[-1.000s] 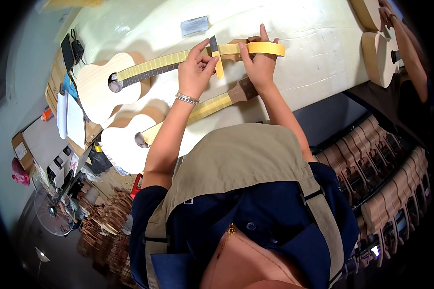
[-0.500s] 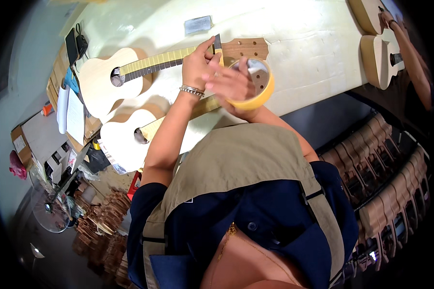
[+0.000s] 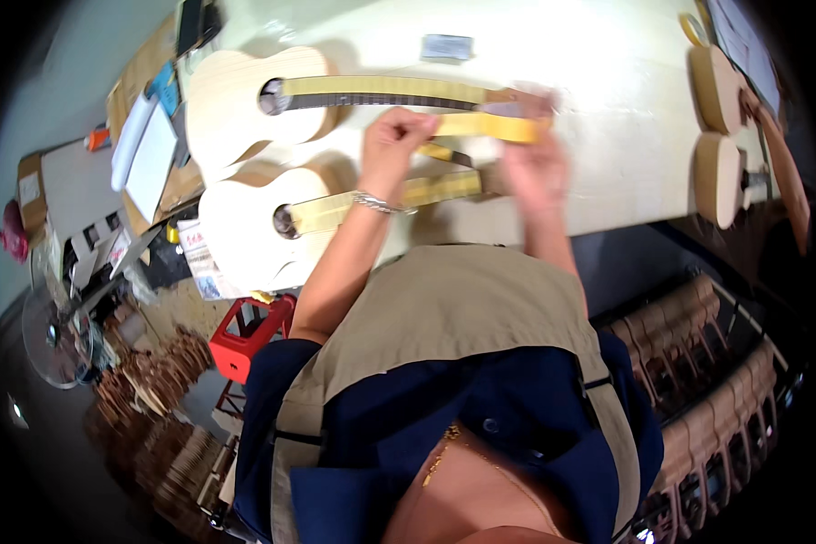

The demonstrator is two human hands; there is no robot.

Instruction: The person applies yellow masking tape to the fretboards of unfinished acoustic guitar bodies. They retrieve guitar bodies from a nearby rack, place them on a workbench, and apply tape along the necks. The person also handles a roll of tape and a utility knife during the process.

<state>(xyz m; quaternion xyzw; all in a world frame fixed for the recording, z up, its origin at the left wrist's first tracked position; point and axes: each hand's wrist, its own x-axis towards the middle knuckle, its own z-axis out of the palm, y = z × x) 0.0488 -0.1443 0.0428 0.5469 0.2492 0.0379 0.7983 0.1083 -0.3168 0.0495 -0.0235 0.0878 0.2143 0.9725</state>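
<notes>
My left hand [image 3: 394,150] pinches the free end of a yellow masking tape strip [image 3: 480,126] between thumb and fingers. Stretched sideways, the strip runs to my right hand [image 3: 535,172], which grips the tape roll and is smeared by motion. Just beyond lies a pale ukulele body [image 3: 222,95], its dark fretboard [image 3: 372,100] lined with yellow tape. Nearer to me is a second ukulele body [image 3: 231,222], with tape covering its neck [image 3: 335,210]. Between the two necks, below the stretched strip, sits a short dark piece [image 3: 461,158] with yellow tape on it.
A grey block [image 3: 447,47] lies on the pale table [image 3: 607,109]. At the right, a co-worker's arm [image 3: 780,136] reaches to ukulele bodies [image 3: 716,181]. A red stool [image 3: 236,349] stands at lower left, near stacked wood pieces [image 3: 159,372]. Racked wooden necks [image 3: 716,408] stand at lower right.
My hands have moved apart, and a strip of tape now stretches between them. The dark piece that was by the far neck's end now lies between the necks. The whole view has shifted.
</notes>
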